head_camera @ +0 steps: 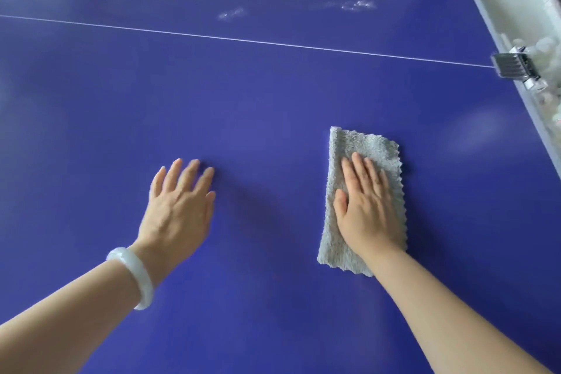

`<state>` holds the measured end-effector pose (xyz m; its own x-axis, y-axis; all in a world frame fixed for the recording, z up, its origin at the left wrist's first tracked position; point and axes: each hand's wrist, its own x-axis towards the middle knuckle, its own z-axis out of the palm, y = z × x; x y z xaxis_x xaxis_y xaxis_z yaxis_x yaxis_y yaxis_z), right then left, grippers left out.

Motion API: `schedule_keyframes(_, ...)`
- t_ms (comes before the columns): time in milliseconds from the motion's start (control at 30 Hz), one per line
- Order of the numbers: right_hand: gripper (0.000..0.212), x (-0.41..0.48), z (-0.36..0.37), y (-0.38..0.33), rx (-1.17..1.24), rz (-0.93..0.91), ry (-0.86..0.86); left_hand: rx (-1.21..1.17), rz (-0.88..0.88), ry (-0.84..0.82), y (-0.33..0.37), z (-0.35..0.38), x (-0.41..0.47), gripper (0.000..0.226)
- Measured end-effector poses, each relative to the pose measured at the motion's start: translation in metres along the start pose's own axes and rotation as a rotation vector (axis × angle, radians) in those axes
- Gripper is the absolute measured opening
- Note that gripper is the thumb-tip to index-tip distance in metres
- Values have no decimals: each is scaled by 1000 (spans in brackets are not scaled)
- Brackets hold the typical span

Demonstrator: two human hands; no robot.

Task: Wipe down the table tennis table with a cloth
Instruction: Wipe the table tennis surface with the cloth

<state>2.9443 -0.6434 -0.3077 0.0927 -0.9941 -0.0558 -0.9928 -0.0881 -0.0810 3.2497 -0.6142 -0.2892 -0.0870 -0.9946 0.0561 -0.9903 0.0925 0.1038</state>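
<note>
**Firmly on the cloth**

Our left hand (179,200) rested, fingers straight, on the blue table (273,106), probably bracing us. To its right, our right hand (367,209) pressed flat-fingered on the folded grey cloth (358,143), spreading pressure for wiping.

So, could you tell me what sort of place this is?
Likely a table tennis room: a blue table with a thin white line across it and what looks like a metal net clamp at its edge.
</note>
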Motion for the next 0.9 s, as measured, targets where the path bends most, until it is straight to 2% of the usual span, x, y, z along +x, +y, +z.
schedule_keyframes(133, 63, 0, -5, 5, 26, -30, 7, -29, 150, -34, 74, 17, 57, 55)
schedule_keyframes(233, 63, 0, -2, 9, 36, -92, 9, -70, 50, -36, 113, 34, 95, 57)
schedule_keyframes(300, 62, 6, 1, 21, 25, -204, -6, -118, -40, -28, 124, 41, 105, 57)
schedule_keyframes(367, 61, 23, -1, 43, 1, -362, -42, -142, -69, -17, 126, 43, 106, 57)
schedule_keyframes(433, 60, 51, -5, 67, -29, -377, -55, -154, -70, -10, 125, 42, 104, 56)
schedule_keyframes(467, 60, 70, -8, 79, -30, -276, -37, -158, -74, -8, 125, 41, 104, 56)
schedule_keyframes(600, 59, 137, -18, 89, 68, 430, 22, -168, -93, -17, 126, 37, 104, 56)
schedule_keyframes(633, 59, 143, -18, 72, 89, 487, 16, -170, -90, -16, 127, 36, 104, 56)
schedule_keyframes(667, 60, 146, -15, 50, 102, 435, 22, -169, -86, -15, 127, 35, 104, 56)
schedule_keyframes(700, 61, 143, -11, 27, 113, 277, 40, -166, -84, -13, 127, 34, 105, 56)
schedule_keyframes(800, 62, 118, -1, -9, 96, -380, -12, -173, -90, -16, 128, 32, 104, 54)
schedule_keyframes(833, 60, 121, -6, 4, 95, -504, -32, -172, -92, -20, 128, 33, 104, 54)
schedule_keyframes(867, 58, 129, -8, 25, 86, -537, -17, -166, -94, -21, 127, 34, 104, 55)
schedule_keyframes(900, 56, 139, -9, 50, 79, -472, 3, -158, -98, -20, 127, 34, 104, 55)
